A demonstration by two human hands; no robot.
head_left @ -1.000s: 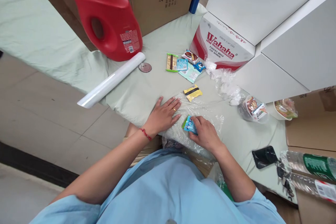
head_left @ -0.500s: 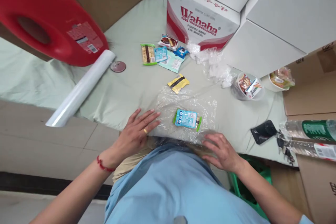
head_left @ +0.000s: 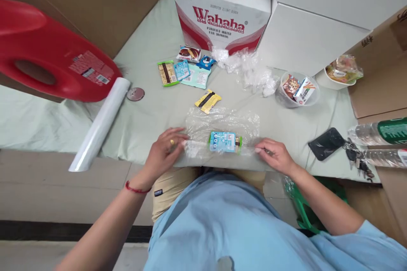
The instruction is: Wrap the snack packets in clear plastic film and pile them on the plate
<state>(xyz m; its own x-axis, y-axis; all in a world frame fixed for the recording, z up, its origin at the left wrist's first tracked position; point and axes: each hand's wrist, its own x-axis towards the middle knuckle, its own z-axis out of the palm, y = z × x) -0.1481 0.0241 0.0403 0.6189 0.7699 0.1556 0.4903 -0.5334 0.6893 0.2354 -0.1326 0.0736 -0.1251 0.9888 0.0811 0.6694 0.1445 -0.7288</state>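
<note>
A sheet of clear plastic film lies wrinkled near the table's front edge. On it rests a blue snack packet on top of a green-ended snack packet, and the film's near part seems folded up toward them. My left hand pinches the film's left edge, thumb against fingers. At the opposite edge, my right hand is closed on the film between thumb and fingertips. Just beyond the film lies a yellow snack packet.
Several snack packets and crumpled plastic lie farther back before a Wahaba-style white-and-red carton. A film roll and red jug stand left. Right are a clear bowl, black phone-like object, keys and bottles.
The film's near edge has come up from the table front toward the packets. My right hand has moved up to the film's right edge; my left fingers have gone from spread to pinching.
</note>
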